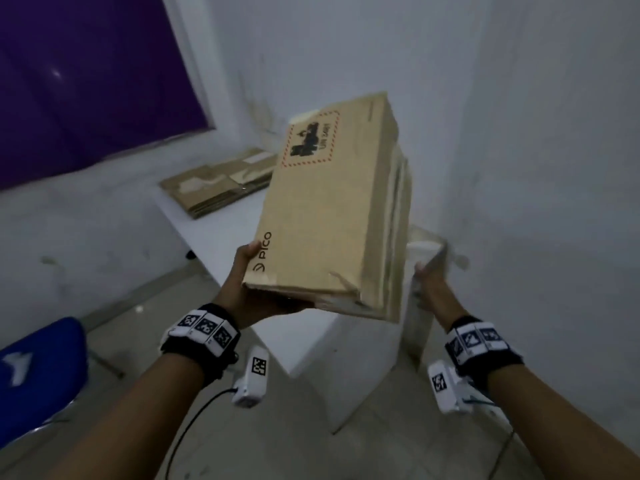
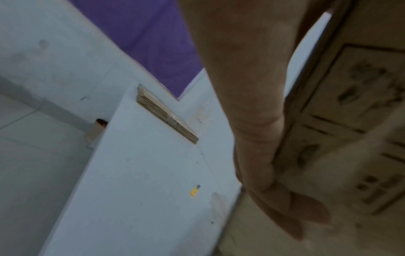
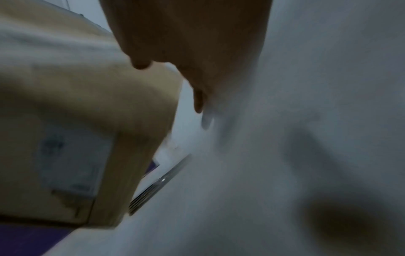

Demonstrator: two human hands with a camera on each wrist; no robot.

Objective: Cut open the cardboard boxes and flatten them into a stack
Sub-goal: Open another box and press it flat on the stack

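A tan cardboard box (image 1: 322, 216) printed PICO is held up tilted over the white table (image 1: 214, 230). My left hand (image 1: 251, 278) grips its near left corner, thumb on top and fingers underneath. In the left wrist view the fingers (image 2: 285, 199) lie along the box's printed underside (image 2: 350, 104). To the right of the box, my right hand (image 1: 425, 282) is against a pale object (image 1: 427, 249) that I cannot make out. The blurred right wrist view shows that hand's fingers (image 3: 198, 102) fairly straight beside the box (image 3: 76, 104), holding nothing. A stack of flattened cardboard (image 1: 221, 181) lies at the table's far end.
A small yellow cutter (image 2: 194, 191) lies on the table between the stack (image 2: 166, 117) and me. White walls close in on the right and behind the table. A purple panel (image 1: 86, 81) is at the upper left. A blue chair (image 1: 38, 375) stands at my lower left.
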